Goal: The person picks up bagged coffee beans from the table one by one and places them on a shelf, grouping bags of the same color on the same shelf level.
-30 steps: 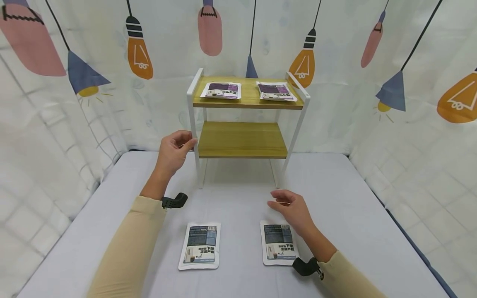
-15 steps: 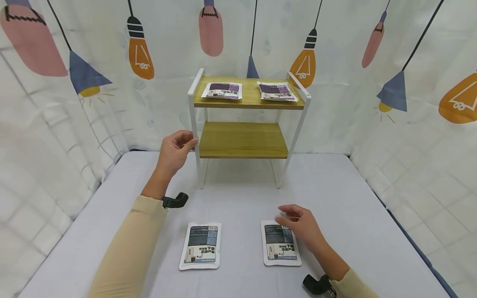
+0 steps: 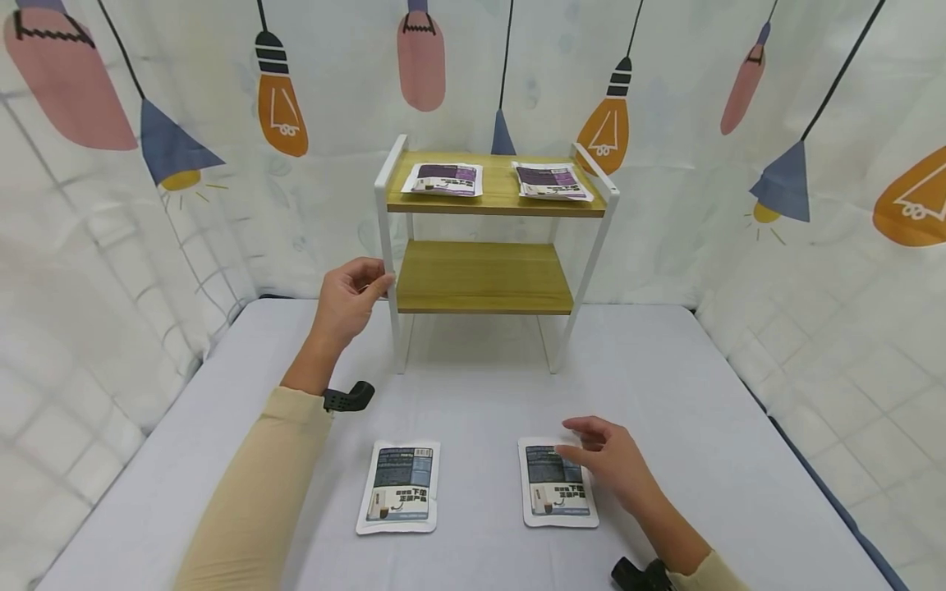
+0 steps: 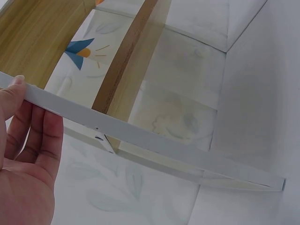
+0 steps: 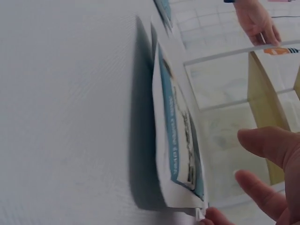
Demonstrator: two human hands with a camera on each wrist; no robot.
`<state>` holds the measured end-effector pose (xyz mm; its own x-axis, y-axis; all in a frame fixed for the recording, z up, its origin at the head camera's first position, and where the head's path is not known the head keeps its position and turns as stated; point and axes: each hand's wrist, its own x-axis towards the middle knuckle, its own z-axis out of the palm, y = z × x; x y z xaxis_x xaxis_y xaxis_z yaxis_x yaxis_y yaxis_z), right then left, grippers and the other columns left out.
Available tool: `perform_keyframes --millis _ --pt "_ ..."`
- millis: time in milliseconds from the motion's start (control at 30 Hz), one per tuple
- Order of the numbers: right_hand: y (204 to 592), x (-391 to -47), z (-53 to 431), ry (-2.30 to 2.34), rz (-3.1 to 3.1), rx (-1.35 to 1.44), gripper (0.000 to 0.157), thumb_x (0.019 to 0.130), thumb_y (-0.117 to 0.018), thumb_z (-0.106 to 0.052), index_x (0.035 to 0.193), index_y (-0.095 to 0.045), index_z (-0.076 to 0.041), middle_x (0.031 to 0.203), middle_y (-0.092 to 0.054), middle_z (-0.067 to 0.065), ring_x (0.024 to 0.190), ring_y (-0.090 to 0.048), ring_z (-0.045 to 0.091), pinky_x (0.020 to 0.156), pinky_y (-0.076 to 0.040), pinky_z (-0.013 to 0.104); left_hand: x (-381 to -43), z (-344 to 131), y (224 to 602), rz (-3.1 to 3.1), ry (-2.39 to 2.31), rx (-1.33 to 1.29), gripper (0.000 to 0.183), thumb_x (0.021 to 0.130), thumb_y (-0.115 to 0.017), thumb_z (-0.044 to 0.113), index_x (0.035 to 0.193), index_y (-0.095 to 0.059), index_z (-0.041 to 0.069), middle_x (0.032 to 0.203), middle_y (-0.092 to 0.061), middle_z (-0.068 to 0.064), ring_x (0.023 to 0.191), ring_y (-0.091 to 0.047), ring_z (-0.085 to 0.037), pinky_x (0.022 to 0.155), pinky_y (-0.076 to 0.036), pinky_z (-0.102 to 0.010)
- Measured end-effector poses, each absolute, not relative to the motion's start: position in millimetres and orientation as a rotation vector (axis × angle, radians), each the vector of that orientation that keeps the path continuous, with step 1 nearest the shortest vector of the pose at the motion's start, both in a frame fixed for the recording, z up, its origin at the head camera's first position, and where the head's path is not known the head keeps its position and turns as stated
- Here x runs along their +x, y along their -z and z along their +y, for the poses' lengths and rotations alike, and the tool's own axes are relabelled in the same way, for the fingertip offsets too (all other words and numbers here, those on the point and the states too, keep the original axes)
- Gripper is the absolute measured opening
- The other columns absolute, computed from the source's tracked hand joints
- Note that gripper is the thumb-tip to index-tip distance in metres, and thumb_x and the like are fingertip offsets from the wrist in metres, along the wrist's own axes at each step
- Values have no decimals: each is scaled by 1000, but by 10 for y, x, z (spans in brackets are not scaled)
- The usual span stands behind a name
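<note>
A two-tier shelf with white metal legs and wood-look boards stands at the back of the table. My left hand pinches its left front leg between thumb and fingers, at lower-board height. Two flat white pouches with blue-and-black labels lie in front, a left pouch and a right pouch. My right hand is at the upper right edge of the right pouch, thumb and fingers parted. In the right wrist view a fingertip lies close to the pouch's corner; contact is unclear.
On the upper board lie white-and-purple pouches, one group left and one right. The lower board is bare wood. A printed curtain encloses the white-covered table behind and on both sides.
My right hand has moved down and to the right, from above the right pouch to its upper right edge. My left hand stays on the shelf leg.
</note>
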<state>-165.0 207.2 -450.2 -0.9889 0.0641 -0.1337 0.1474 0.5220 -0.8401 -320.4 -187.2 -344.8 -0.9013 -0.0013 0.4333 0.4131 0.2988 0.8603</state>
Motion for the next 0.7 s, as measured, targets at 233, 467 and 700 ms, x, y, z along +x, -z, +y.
perform_keyframes --millis 233,467,700 --pt "4466 -1581 2099 1409 2643 220 50 78 -90 -32 122 -73 -17 132 -68 14 120 -63 32 99 -53 56 -3203 -1867 3433 -2221 1627 -375 29 98 -70 25 118 -70 4 106 -69 -9 91 -65 -13 84 -59 -20" --pt "4435 -1533 2093 1384 2628 220 56 77 -90 -30 127 -70 -17 135 -64 17 120 -61 34 90 -57 50 -3199 -1872 3430 -2232 1614 -365 30 99 -69 26 120 -70 5 109 -70 -10 92 -66 -14 90 -61 -32" --pt "4419 -1494 2107 1256 2680 206 56 73 -93 -29 123 -71 -16 126 -66 15 103 -63 25 79 -57 40 -3206 -1877 3445 -2229 1630 -375 31 98 -69 26 120 -70 4 106 -70 -6 92 -66 -14 84 -59 -20"
